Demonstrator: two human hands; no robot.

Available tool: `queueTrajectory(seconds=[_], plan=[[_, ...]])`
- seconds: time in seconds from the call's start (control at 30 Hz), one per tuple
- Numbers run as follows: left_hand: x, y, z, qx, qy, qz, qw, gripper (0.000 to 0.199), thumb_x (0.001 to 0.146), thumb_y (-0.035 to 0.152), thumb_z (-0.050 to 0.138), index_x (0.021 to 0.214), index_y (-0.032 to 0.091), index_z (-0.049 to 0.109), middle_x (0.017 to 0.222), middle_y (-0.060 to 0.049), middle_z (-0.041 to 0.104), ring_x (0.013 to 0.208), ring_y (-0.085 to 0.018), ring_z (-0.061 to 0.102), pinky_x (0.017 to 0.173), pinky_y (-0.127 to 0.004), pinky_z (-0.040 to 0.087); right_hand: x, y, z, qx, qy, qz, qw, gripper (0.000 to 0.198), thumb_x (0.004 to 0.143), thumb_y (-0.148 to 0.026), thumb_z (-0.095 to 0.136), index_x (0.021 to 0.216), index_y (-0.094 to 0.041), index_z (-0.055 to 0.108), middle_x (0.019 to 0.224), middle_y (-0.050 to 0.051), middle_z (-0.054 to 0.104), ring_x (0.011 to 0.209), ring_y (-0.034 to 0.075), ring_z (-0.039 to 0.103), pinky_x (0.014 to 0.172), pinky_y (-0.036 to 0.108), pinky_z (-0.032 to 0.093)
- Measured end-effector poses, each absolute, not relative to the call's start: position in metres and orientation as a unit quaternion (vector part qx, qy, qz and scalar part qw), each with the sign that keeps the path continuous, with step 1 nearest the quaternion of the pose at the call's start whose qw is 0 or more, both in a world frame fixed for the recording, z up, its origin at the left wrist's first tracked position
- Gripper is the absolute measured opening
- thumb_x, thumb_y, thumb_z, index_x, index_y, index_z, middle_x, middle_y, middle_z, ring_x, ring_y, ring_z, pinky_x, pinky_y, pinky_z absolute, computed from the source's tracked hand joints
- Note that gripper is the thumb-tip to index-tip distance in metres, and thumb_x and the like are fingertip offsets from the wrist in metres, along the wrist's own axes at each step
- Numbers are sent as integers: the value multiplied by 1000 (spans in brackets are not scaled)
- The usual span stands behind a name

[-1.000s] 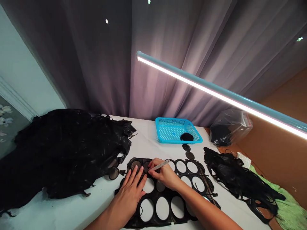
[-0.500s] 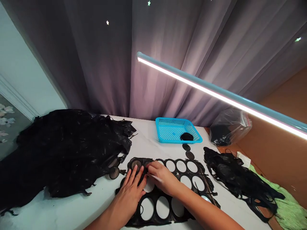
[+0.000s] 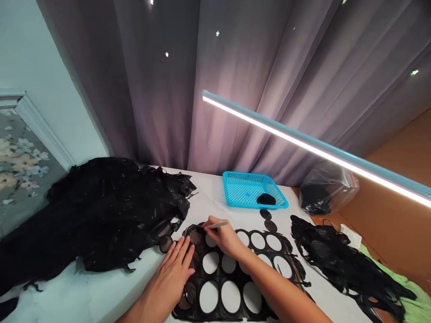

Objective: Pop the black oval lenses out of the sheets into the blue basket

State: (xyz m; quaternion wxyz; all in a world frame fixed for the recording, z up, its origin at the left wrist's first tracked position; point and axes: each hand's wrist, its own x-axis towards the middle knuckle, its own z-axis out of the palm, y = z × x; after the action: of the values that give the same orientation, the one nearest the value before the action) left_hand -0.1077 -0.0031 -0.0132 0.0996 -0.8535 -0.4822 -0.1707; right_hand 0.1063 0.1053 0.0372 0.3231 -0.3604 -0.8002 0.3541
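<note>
A black sheet with rows of large round holes lies in front of me, white table showing through many of them. My left hand rests flat on its left side, fingers extended and holding nothing. Near the sheet's upper left edge, my right hand pinches a thin greyish stick-like tool; its exact kind is unclear. A dark translucent disc fills the corner hole beside my right fingertips. Another small dark disc lies just beyond my left fingers.
A large black heap of thin sheets covers the left. Behind stands a blue basket holding black discs, with two loose discs before it. Black scraps, a clear bag and green cloth are right. A tube lamp hangs above.
My left hand has drawn back from the upper row, uncovering the corner disc. My right hand has moved to the sheet's upper edge, with the tool raised. The camera view has shifted slightly.
</note>
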Motion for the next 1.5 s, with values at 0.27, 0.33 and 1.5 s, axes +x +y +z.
queueTrajectory(seconds=[0.27, 0.33, 1.5], plan=[[-112, -16, -5, -850, -499, -147, 83, 41, 102, 26, 39, 142, 19, 45, 148, -12, 44, 134, -26, 44, 105, -44, 44, 90, 94, 25, -295, -799, 438, 288, 10, 82, -11, 61, 77, -19, 59, 87, 1, 64, 78, 15, 57, 70, 25, 43], [-111, -15, -6, -848, -500, -156, 78, 39, 102, 28, 41, 139, 18, 48, 147, -12, 46, 134, -27, 45, 105, -45, 44, 91, 96, 25, -295, -801, 437, 286, 9, 82, -12, 63, 78, -19, 60, 87, 1, 63, 79, 15, 57, 71, 25, 44], [-112, -59, 10, -845, -495, -188, 77, 33, 101, 30, 43, 128, 20, 59, 136, -8, 58, 125, -27, 55, 101, -42, 50, 84, 37, 41, -344, -828, 359, 260, 19, 83, -5, 52, 87, -21, 59, 78, 1, 63, 70, 15, 57, 63, 23, 42]])
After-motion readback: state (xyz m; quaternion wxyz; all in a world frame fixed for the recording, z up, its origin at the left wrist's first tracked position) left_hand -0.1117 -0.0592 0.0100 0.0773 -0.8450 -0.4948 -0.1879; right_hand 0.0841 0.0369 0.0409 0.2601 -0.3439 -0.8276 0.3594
